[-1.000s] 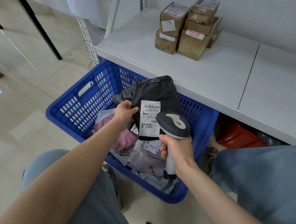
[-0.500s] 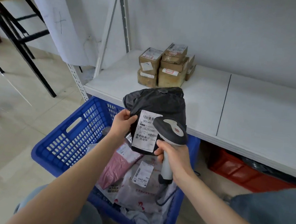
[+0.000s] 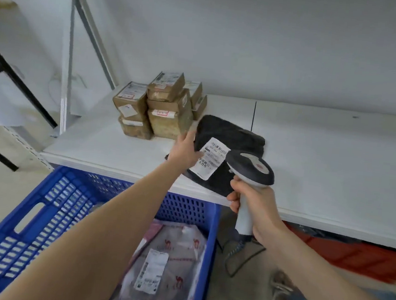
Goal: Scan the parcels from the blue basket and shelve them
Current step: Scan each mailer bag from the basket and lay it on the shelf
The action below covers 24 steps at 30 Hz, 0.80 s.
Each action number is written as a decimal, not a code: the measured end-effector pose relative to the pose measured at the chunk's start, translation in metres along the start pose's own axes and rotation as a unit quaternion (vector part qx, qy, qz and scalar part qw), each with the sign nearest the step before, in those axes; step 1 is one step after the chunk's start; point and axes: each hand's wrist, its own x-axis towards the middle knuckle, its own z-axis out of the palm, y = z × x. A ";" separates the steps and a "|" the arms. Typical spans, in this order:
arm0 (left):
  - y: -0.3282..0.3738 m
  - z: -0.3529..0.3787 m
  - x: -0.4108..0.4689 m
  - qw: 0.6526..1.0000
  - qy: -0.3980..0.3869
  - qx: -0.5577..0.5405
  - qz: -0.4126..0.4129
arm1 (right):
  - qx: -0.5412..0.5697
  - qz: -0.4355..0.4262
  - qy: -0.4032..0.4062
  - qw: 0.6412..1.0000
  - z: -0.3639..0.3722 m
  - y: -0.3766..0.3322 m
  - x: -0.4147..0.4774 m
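A black soft parcel (image 3: 233, 137) with a white label (image 3: 212, 158) lies on the white shelf (image 3: 324, 162), near its front edge and just right of a stack of cardboard boxes (image 3: 162, 107). My left hand (image 3: 185, 148) rests against the parcel's left side, fingers straight, thumb by the label. My right hand (image 3: 254, 203) grips the handle of a grey and white barcode scanner (image 3: 251, 167), whose head hangs over the parcel's near right corner. The blue basket (image 3: 41, 207) stands on the floor below the shelf and holds white and pink bagged parcels (image 3: 170, 256).
A metal shelf upright (image 3: 67, 64) rises at the shelf's left end. A red crate (image 3: 363, 260) sits under the shelf on the right. The scanner's cable (image 3: 237, 255) hangs down beside the basket. Bare shelf surface stretches to the right of the black parcel.
The black parcel has gone from above the basket onto the shelf beside the boxes. My left hand has loosened from gripping it to touching it. The scanner has followed up and right.
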 end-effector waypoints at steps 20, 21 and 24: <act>0.023 0.070 0.029 0.974 -0.112 0.192 0.048 | 0.066 0.041 0.062 0.995 -0.011 -0.019 0.054; 0.015 0.068 0.027 0.975 -0.093 0.195 0.055 | 0.062 0.045 0.066 0.995 -0.015 -0.018 0.055; -0.004 0.068 0.019 0.961 -0.118 0.240 0.070 | 0.054 0.062 0.059 0.995 -0.023 -0.012 0.056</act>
